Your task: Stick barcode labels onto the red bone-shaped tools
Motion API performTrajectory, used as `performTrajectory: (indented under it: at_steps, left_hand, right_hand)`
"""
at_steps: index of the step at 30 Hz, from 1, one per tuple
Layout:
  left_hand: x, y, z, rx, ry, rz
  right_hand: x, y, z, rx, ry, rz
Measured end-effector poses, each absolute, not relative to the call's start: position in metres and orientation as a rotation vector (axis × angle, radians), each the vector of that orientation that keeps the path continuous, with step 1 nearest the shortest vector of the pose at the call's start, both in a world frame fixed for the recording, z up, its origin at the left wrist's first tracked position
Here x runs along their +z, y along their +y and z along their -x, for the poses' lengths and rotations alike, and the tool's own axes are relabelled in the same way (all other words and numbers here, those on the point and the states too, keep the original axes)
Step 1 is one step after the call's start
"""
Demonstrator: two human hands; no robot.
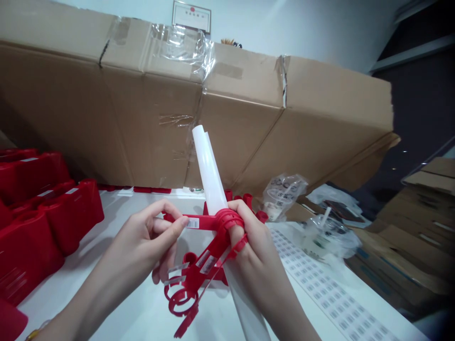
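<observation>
My left hand [145,241] pinches the left end of a flat red strap [208,222] between thumb and fingers. A small white barcode label [193,222] sits on this strap beside my thumb tip. My right hand [254,246] is closed around a long white roll [209,170] that slants up and away. Red bands loop over the roll and around a finger of this hand. More red straps [183,298] with curled ends and barcode labels dangle below, between my hands. The far fingers of my right hand are hidden behind the roll.
Red bundles [35,227] with white labels are stacked at the left. A large cardboard box [159,104] spans the back. On the right lie a sheet of printed labels [327,289], a clear bag with a cup [327,237] and another plastic bag [284,192]. Cartons [419,227] stand beyond.
</observation>
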State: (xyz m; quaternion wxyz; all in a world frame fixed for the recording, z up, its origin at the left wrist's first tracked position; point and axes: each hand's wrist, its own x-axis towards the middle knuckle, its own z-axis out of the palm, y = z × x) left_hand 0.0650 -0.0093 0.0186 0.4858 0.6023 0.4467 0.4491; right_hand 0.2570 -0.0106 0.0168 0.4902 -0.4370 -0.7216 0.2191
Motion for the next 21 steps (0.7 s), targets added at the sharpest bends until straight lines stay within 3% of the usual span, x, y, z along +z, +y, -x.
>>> performTrajectory:
  at_steps: [10,14,17,21]
  left_hand:
    - [0.003,0.016,-0.063,1.340,1.359,-1.580]
    - [0.013,0.000,-0.061,1.809,1.357,-1.580]
    - [0.012,-0.008,-0.064,2.152,1.566,-1.914]
    - [-0.005,0.004,-0.069,2.093,1.603,-2.556]
  right_hand:
    - [0.011,0.012,-0.262,0.424,-1.716,1.274]
    - [0.011,0.017,-0.266,0.382,-1.689,1.306]
    - [0.010,0.015,-0.264,0.395,-1.694,1.266]
    - [0.008,0.008,-0.258,0.487,-1.674,1.161]
